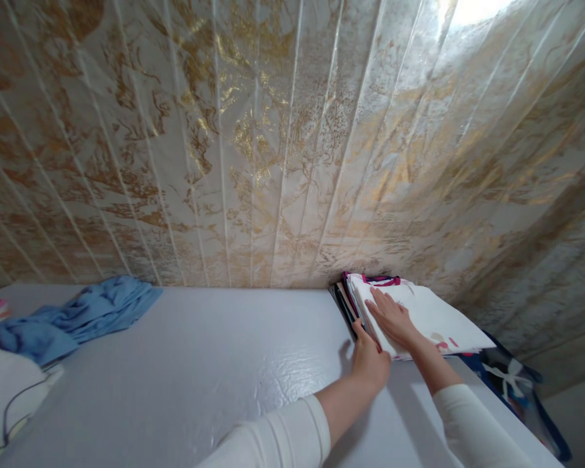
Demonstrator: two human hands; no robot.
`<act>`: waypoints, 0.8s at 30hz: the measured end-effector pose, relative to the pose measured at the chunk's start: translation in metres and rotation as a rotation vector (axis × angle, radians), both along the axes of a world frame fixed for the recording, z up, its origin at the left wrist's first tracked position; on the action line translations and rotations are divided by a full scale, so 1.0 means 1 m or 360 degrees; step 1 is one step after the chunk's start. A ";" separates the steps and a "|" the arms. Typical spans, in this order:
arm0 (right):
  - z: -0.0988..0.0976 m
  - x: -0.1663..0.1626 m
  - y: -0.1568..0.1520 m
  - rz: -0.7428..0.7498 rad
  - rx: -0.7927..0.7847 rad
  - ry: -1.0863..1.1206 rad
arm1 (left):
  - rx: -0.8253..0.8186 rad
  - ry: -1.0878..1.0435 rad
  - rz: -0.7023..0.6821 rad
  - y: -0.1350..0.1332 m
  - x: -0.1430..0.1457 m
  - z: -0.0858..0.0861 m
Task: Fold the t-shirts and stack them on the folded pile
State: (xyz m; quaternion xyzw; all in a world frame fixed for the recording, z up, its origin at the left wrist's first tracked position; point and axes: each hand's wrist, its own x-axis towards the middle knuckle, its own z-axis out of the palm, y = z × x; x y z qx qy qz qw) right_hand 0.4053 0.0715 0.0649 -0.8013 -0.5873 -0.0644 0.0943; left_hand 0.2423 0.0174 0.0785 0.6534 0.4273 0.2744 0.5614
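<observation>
Right hand [392,316] lies flat, fingers spread, on the folded white garment [429,315] topping the stack [347,305] by the gold wall [283,149]. Left hand [369,361] curls against the stack's near edge, grip unclear. Best to press evenly and square the edges. Blue cloth [82,315] lies well apart from the stack.

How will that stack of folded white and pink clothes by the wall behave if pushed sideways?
The stack of folded white and pink clothes is soft fabric, so it would probably slump or shear by layers. The glossy white table looks slick, so it may slide easily. The right hand pressing flat should steady it.
</observation>
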 end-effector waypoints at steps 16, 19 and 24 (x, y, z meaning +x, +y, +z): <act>0.004 0.105 -0.046 -0.0577 0.0071 0.0048 | 0.1111 0.0334 -0.0267 0.035 0.021 -0.003; -0.007 0.102 -0.045 -0.0571 0.0077 0.0046 | 0.1109 0.0328 -0.0269 0.036 0.020 -0.008; 0.014 0.091 -0.050 -0.0529 0.0195 0.0076 | 0.1075 0.0403 -0.0367 0.039 0.006 0.007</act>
